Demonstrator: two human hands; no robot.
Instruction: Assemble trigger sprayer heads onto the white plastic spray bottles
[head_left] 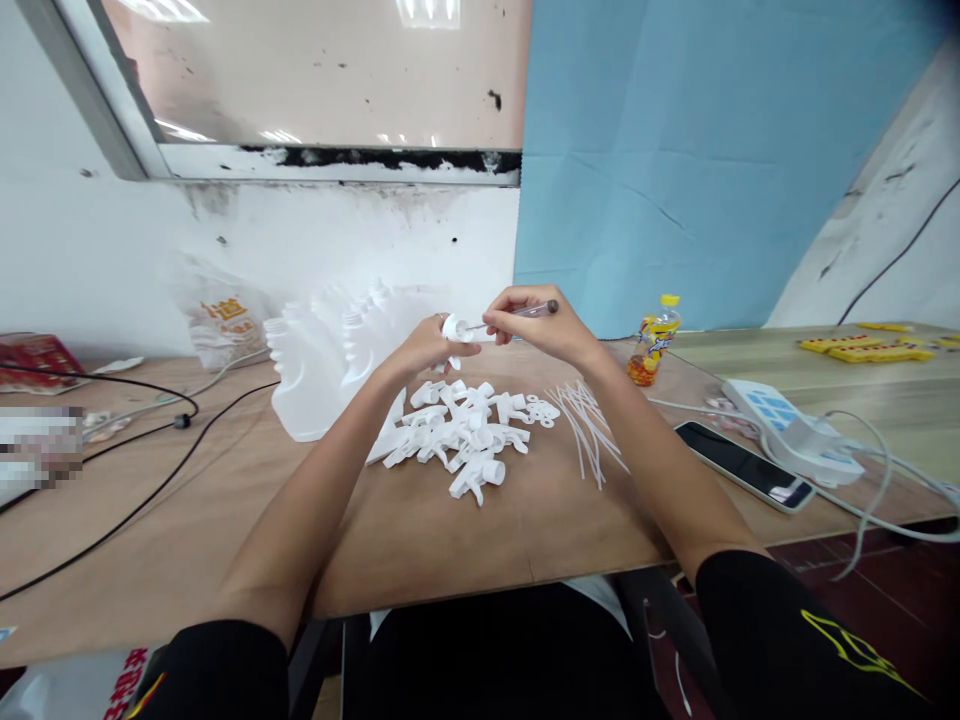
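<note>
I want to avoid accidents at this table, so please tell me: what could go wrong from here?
The right hand points a thin tool at the spray head in the left hand; a slip might poke a finger.

The small white rings lie loose beside the heap of spray heads, so a bump could scatter them.

The phone lies near the table's front edge and might get knocked off.

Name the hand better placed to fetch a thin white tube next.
Probably the right hand: it is nearer the tubes, though it holds a pen-like tool. The left hand, farther off, holds a white spray head.
</note>
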